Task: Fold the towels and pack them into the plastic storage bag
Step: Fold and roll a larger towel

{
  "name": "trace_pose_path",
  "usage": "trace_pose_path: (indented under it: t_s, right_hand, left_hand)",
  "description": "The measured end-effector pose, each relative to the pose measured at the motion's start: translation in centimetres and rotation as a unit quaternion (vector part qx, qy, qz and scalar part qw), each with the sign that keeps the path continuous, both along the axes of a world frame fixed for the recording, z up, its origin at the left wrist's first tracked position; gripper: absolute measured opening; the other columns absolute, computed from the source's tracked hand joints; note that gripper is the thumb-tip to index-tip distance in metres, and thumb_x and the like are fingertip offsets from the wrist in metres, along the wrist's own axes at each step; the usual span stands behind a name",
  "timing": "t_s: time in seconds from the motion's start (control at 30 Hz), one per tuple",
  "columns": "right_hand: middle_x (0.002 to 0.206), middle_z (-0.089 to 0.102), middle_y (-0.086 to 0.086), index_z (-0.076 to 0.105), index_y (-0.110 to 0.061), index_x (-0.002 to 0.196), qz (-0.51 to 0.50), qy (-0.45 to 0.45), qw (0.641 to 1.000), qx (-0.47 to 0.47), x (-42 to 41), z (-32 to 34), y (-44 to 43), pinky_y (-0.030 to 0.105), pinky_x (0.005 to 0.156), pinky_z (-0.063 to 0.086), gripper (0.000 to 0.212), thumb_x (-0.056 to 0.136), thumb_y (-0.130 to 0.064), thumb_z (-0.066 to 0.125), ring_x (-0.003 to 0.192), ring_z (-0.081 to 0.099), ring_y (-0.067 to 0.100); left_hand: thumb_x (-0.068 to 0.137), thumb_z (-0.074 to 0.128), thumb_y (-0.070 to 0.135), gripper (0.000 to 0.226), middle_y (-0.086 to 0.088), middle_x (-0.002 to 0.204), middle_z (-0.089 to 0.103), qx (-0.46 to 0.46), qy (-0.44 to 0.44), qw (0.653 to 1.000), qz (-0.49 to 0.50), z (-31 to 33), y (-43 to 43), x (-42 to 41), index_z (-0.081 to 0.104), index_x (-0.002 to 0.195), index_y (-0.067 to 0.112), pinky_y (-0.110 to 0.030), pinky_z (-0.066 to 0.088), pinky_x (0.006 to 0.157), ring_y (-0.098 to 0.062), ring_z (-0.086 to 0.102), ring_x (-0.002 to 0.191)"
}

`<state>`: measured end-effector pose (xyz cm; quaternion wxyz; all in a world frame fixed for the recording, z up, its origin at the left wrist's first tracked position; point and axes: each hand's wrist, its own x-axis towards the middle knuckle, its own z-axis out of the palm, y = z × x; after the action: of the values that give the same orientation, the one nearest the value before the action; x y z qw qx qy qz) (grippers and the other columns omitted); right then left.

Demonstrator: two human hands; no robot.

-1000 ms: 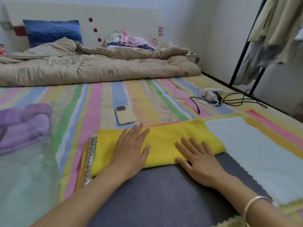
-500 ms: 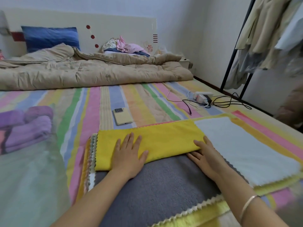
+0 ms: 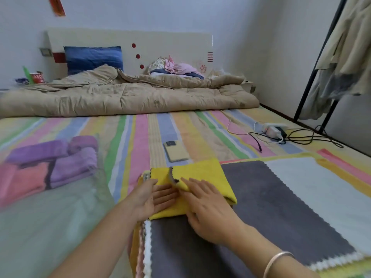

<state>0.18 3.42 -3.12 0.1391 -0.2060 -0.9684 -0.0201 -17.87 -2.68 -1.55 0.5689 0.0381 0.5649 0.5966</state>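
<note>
A yellow towel (image 3: 202, 173) lies on a grey towel (image 3: 271, 207) that tops a stack of spread towels at the near edge of the bed. My left hand (image 3: 154, 199) lies flat on the yellow towel's left part, fingers straight. My right hand (image 3: 208, 209) holds the towel's right end, folded over to the left on top of my left fingers. A clear plastic storage bag (image 3: 50, 213) lies to the left, with folded purple towels (image 3: 74, 165) and a pink towel (image 3: 22, 181) inside.
A yellow phone (image 3: 176, 151) lies on the striped sheet just beyond the towel. A power strip with cables (image 3: 275, 130) sits at the right. A beige quilt (image 3: 128, 97) is bunched across the far bed. A black clothes rack (image 3: 313, 77) stands at the right.
My right hand has taken the yellow towel's right end and brought it over to the left, halving the towel's length. My left hand stays flat on the left part.
</note>
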Motion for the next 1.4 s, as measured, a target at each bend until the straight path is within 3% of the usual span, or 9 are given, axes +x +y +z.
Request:
trace_pose_path:
  t_s: [0.1,0.3,0.4,0.5,0.67,0.93,1.13,1.27,1.4]
  right_hand:
    - [0.155,0.031,-0.005,0.061,-0.033,0.124,0.079,-0.021,0.988,-0.129,-0.5,-0.7,-1.6,0.034,0.120,0.012,0.046,0.081,-0.023,0.047,0.144,0.024,0.018]
    - [0.132,0.051,-0.021,0.071,-0.034,0.094,-0.016,0.157,0.954,-0.255,1.0,0.3,0.2,0.014,0.086,0.036,0.044,0.072,-0.016,0.037,0.122,0.046,0.004]
    - [0.131,0.052,-0.017,0.069,-0.033,0.100,-0.074,0.199,0.953,-0.214,1.7,0.5,2.1,0.019,0.092,0.037,0.044,0.073,-0.011,0.042,0.124,0.046,0.008]
    - [0.141,0.046,-0.011,0.064,-0.030,0.116,-0.120,0.195,0.955,-0.189,2.2,0.4,3.4,0.024,0.103,0.033,0.040,0.084,-0.007,0.053,0.132,0.038,0.011]
    - [0.152,0.034,-0.008,0.052,-0.027,0.134,-0.136,0.166,0.963,-0.161,2.3,0.3,4.1,0.026,0.109,0.025,0.043,0.092,-0.018,0.057,0.140,0.028,0.013]
    - [0.162,-0.007,-0.007,0.010,-0.034,0.153,-0.149,-0.032,0.981,-0.124,0.0,-2.1,4.1,0.035,0.121,0.001,0.088,0.073,-0.064,-0.006,0.148,-0.010,0.014]
    - [0.162,-0.008,-0.009,0.007,-0.037,0.153,-0.169,-0.062,0.974,-0.134,0.3,-3.0,4.2,0.037,0.121,0.001,0.083,0.077,-0.067,-0.005,0.148,-0.013,0.016]
    - [0.162,0.001,-0.007,0.015,-0.033,0.153,-0.170,0.051,0.950,-0.256,0.6,-1.6,3.8,0.032,0.120,0.004,0.061,0.098,-0.042,0.040,0.148,-0.003,0.013]
    - [0.159,-0.001,-0.019,0.003,-0.043,0.151,-0.123,0.102,0.922,-0.354,2.5,-1.0,3.0,0.028,0.113,0.021,0.092,0.074,-0.034,0.052,0.146,0.004,0.002]
  left_hand:
    - [0.102,0.039,0.038,0.050,-0.017,0.109,0.067,-0.019,0.036,0.998,-0.037,-0.6,0.6,-0.3,0.053,0.127,-0.004,-0.034,0.053,0.067,-0.029,0.066,0.096]
    - [0.088,0.067,0.040,0.032,-0.009,0.079,0.067,-0.046,0.209,0.976,-0.036,-0.8,2.7,0.7,0.062,0.089,0.008,-0.028,0.055,0.052,-0.023,0.065,0.063]
    - [0.080,0.074,0.044,0.052,-0.002,0.057,0.031,-0.055,0.349,0.935,-0.031,-1.3,4.0,1.1,0.034,0.059,0.020,-0.031,0.036,0.055,-0.024,0.040,0.057]
    - [0.080,0.075,0.035,0.058,0.000,0.060,0.020,-0.076,0.472,0.878,-0.034,-1.9,4.4,1.9,0.023,0.062,0.018,-0.032,0.016,0.056,-0.020,0.025,0.055]
    - [0.082,0.073,0.032,0.031,-0.012,0.075,0.054,-0.083,0.556,0.826,-0.034,-1.4,2.8,0.5,0.055,0.082,0.007,-0.035,0.036,0.061,-0.029,0.052,0.069]
    - [0.084,0.074,0.029,0.035,-0.016,0.098,0.066,-0.070,0.509,0.857,-0.036,-2.8,1.3,-2.2,0.063,0.105,0.004,-0.048,0.050,0.079,-0.035,0.063,0.091]
    - [0.087,0.070,0.027,0.032,-0.004,0.109,0.058,-0.100,0.531,0.840,-0.053,-2.4,1.3,-1.9,0.048,0.108,0.019,-0.044,0.052,0.086,-0.025,0.057,0.090]
    - [0.088,0.060,0.015,0.065,-0.009,0.120,0.053,-0.173,0.645,0.741,-0.075,-1.2,1.6,-0.7,0.023,0.142,0.013,-0.039,0.047,0.075,-0.029,0.054,0.100]
    - [0.089,0.046,0.011,0.076,-0.011,0.159,0.010,-0.131,0.824,0.543,-0.092,-1.0,2.4,1.5,0.005,0.153,0.015,-0.040,0.024,0.114,-0.029,0.016,0.144]
